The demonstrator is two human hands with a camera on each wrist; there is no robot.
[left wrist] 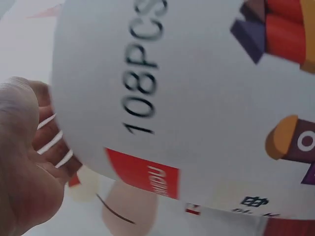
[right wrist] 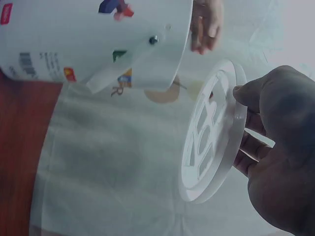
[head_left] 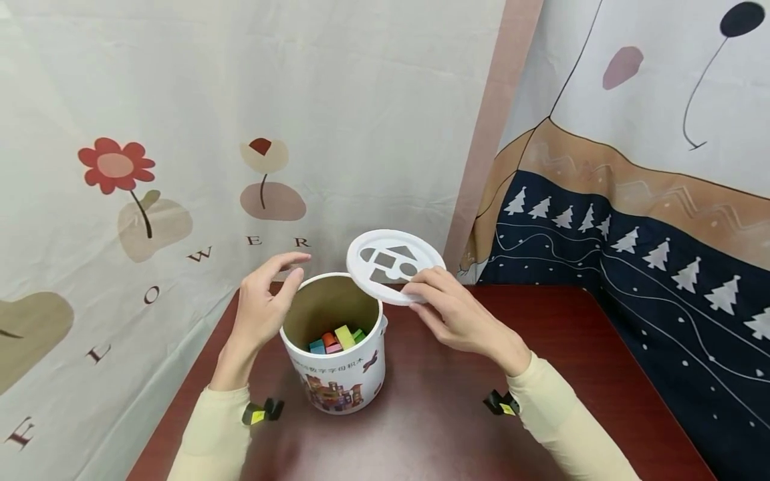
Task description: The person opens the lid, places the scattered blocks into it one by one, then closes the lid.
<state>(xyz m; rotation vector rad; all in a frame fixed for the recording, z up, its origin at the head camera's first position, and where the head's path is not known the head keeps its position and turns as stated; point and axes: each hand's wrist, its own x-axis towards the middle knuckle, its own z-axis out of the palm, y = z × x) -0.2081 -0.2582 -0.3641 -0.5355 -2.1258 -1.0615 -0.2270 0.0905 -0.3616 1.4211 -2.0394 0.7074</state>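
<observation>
A white printed bucket [head_left: 343, 381] stands upright on the table, its top uncovered. Colourful blocks [head_left: 338, 339] lie at its bottom. My right hand [head_left: 454, 310] pinches the rim of a round white lid [head_left: 361, 267] with cut-out shapes, thumb on one side and fingers on the other. The lid is tilted, up beside the bucket's right rim; the right wrist view shows it apart from the bucket. My left hand [head_left: 265, 304] hovers at the bucket's left rim, fingers loosely bent and holding nothing. In the left wrist view, "108PCS" is printed on the bucket's side.
The dark red table [head_left: 445, 414] reaches back to a pale curtain [head_left: 385, 120] with printed flowers. A dark blue hanging [head_left: 559, 247] with white trees runs along the right edge. A white handle [right wrist: 118, 66] hangs on the bucket's side.
</observation>
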